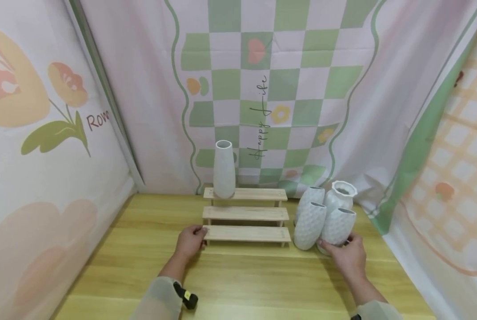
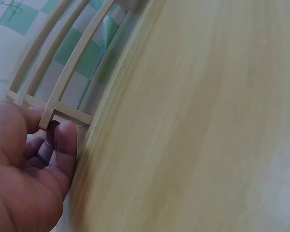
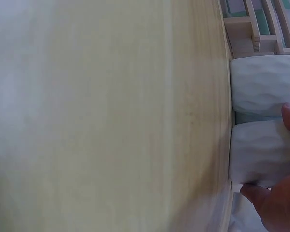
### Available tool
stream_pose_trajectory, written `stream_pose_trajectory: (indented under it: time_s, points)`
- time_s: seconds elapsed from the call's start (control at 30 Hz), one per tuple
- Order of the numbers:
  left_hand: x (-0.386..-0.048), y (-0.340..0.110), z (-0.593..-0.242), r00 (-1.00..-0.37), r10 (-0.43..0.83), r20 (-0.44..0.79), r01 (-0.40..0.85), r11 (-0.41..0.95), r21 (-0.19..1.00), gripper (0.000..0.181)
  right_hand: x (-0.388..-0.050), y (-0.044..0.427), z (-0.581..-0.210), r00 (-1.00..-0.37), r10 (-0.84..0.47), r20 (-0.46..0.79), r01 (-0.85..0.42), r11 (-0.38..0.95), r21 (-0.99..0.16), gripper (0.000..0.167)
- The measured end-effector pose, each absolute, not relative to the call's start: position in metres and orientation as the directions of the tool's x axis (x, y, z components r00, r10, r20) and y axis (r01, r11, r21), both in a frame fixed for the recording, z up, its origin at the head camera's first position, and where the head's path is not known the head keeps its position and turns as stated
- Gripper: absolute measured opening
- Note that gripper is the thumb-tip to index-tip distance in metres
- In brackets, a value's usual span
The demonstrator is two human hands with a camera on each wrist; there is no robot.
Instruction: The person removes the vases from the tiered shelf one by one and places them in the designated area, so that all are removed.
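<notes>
Head view: the left hand point(image 1: 190, 242) has its grip pinching the left end of the lowest step of a pale wooden 3-step stand point(image 1: 246, 234). The right hand point(image 1: 348, 257) holds a white, dimpled, tapering vase point(image 1: 339, 226) right of it on the yellowish wood-grain table point(image 1: 242, 282).

Left wrist view: the step's end sits between thumb and fingers.

Right wrist view: the grip clasps the vase from 2 sides, beside a second white dimpled vase point(image 3: 263, 86).

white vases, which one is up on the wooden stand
The tall, slim vase, toward the left of the top tier; the other four vases are grouped right of the stand.
</notes>
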State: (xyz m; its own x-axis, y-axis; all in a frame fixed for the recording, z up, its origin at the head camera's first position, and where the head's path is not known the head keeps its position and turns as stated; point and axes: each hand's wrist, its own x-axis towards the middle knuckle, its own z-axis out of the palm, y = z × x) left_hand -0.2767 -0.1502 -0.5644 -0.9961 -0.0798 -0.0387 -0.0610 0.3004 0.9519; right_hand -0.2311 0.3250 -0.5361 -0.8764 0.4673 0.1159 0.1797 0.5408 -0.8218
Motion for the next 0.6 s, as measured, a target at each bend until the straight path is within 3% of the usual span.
stream_pose_trajectory:
  time_s: [0.6]
  points:
    - [-0.2781, -0.1509, -0.5649, -0.997, -0.070, -0.045, -0.064, 0.299, 0.952, 0.048, -0.2276, 0.3254, -0.5356, -0.889, 0.449, 0.092, 0.192, 0.547, -0.815, 0.112]
